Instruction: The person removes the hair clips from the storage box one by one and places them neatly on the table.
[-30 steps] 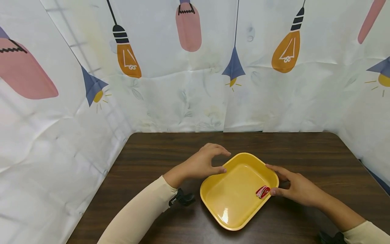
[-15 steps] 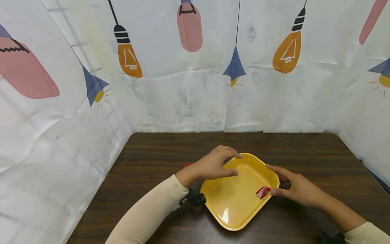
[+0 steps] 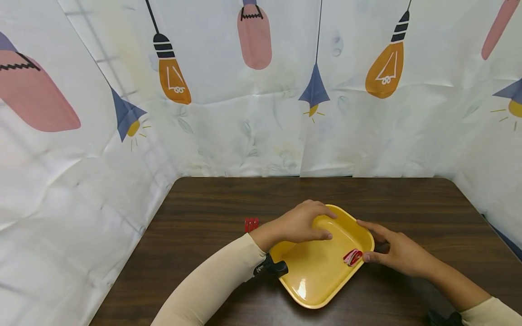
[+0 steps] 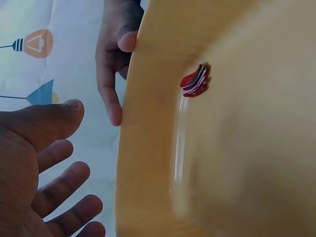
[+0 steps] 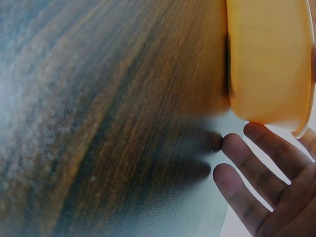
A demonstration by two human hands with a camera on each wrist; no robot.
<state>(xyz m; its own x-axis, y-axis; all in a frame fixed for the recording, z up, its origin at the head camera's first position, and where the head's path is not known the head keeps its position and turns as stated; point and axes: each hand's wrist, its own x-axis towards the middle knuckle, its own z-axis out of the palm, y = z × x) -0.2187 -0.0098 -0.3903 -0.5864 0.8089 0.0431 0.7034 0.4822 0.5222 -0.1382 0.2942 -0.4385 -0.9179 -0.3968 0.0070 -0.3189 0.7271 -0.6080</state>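
My left hand [image 3: 307,222] hovers over the left half of a yellow tray [image 3: 314,283], fingers and thumb spread with nothing between them. On the tray's opposite side, my right hand [image 3: 397,251] touches the rim with its thumb and forefinger, the fingers fairly straight; the right wrist view has fingertips [image 5: 254,129] at the outer wall. A small bunch of slim red, pink and dark-green clip-like pieces [image 4: 195,80] lies inside the tray, near the right hand. Several narrow red pieces [image 3: 251,224] lie in a row on the table, just beyond the left wrist.
The dark wood-grain table [image 3: 204,203] runs back to a white printed curtain [image 3: 253,131], which also hangs along the left and right sides. A black wrist strap and camera [image 3: 272,267] on the left arm overlaps the tray's near-left rim.
My left hand has moved right and slightly nearer, further over the tray, and the red pieces on the table have come into sight behind it. The right hand and the tray stay put.
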